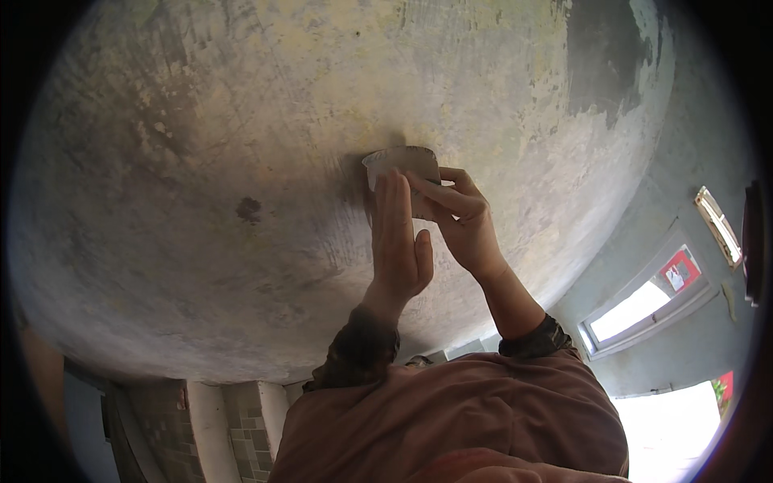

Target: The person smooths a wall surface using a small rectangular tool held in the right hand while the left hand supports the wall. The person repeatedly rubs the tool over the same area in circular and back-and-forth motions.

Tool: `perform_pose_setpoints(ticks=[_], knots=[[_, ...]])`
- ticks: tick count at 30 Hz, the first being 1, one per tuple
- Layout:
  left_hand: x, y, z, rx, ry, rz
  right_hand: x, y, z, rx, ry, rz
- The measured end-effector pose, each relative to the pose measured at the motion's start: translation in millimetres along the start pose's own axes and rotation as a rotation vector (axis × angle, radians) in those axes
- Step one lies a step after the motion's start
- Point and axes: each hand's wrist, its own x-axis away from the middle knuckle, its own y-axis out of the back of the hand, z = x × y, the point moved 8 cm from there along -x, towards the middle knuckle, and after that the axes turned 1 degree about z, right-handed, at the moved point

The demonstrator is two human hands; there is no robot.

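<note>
My right hand (463,217) grips a wide flat scraper (415,158), grey and pale-smeared with a ragged upper edge. Its fingers and thumb close on the scraper's right side; any handle is mostly hidden by the hands. My left hand (394,237) has its fingers stretched straight and close together, laid flat over the scraper's left part, with the thumb standing apart. Against the scraper's upper edge is a patchy plaster surface (282,145) overhead, mottled in grey, white and yellowish tones.
A darker grey patch (604,56) marks the surface at upper right, and a small dark spot (248,211) lies left of my hands. To the right a pale wall holds a window (632,310) above a bright opening (672,431). Stepped ledges (211,427) show at lower left.
</note>
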Motion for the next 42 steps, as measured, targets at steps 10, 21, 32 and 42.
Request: perform_pose_setpoints(ticks=[10, 21, 32, 42], knots=[[-6, -17, 21, -0.517, 0.047, 0.261, -14, -2, -33, -0.238, -0.216, 0.111], [-25, -25, 22, -0.779, -0.071, 0.1, -10, 13, 9, 0.099, -0.043, 0.066], [-23, -29, 21, -0.819, -0.072, 0.119, -100, 46, 56, 0.659, 0.664, -0.453], [-39, -25, 21, -0.879, -0.11, 0.078, -128, 47, 40, 0.787, 0.626, -0.491]])
